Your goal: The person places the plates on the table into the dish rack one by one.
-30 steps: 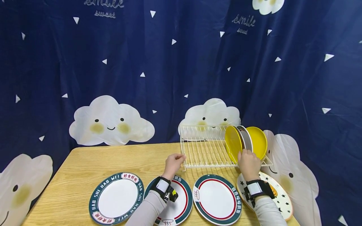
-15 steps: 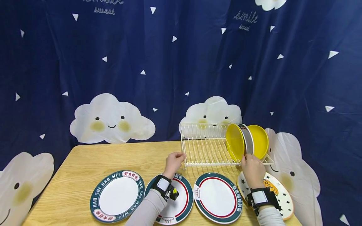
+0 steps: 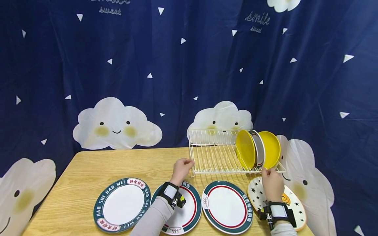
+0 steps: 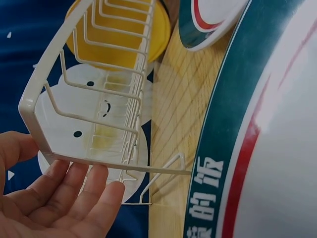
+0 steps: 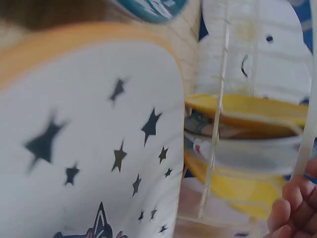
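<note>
The dish rack [image 3: 220, 154], white wire, stands at the back-right of the wooden table [image 3: 88, 170], w/ three dishes already slotted upright at its right end: a yellow plate [image 3: 245, 149], a white-and-dark plate [image 3: 259, 149] behind it, then a yellow bowl [image 3: 271, 149]. The rest of the slots are seen unfilled. Four plates are left lying flat in front: a green-rimmed plate [image 3: 122, 205] at far left, two red-and-green-rimmed plates [image 3: 226, 207], one partly under the left forearm, and a star-print plate [image 3: 287, 203] at right. Judged approx. under half done.

The rack's near-left corner is held by the left hand [image 3: 182, 168], thumb and fingers loosely about the wire. The right hand [image 3: 273, 183] is kept over the star-print plate, fingertips at the rack's front rail; whether anything is pinched cannot be told.

Writing: "HAO SHI HAO WEI" plus Chinese characters on the green rim; "smile" on the blue curtain [image 3: 257, 18].
</note>
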Motion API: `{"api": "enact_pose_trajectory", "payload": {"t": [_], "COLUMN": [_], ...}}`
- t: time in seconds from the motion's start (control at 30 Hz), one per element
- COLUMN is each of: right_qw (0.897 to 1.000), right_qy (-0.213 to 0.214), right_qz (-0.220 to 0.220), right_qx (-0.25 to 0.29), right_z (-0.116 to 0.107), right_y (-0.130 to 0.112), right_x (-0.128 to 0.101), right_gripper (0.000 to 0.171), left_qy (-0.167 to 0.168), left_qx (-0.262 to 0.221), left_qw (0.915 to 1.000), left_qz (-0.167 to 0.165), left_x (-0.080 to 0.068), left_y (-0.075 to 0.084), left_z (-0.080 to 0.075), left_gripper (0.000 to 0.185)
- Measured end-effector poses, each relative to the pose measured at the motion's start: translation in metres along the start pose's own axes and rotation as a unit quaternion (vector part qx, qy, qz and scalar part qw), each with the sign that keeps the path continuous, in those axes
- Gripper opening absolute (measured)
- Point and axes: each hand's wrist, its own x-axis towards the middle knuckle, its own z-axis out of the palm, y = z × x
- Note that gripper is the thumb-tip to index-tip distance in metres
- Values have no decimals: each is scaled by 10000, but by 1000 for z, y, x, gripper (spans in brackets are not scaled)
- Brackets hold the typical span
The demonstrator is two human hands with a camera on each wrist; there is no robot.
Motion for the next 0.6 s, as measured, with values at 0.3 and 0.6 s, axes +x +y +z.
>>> {"api": "enact_pose_trajectory", "payload": {"t": [0.3, 0.6], "right_qw": [9925, 9860], "right_qy": [-120, -523], "right_qz": [1137, 1490], "right_qx": [425, 532], "right_z": [-5, -6], "right_y": [36, 39], "right_x": [25, 25], "right_gripper": [37, 35], "left_qy": [94, -5], "left_qx": [471, 531], "left_qw": [9985, 9984], "left_qz": [277, 185], "left_x": [2, 0], "left_y": [-2, -8], "left_z": [-6, -26], "left_gripper": [24, 23]}}
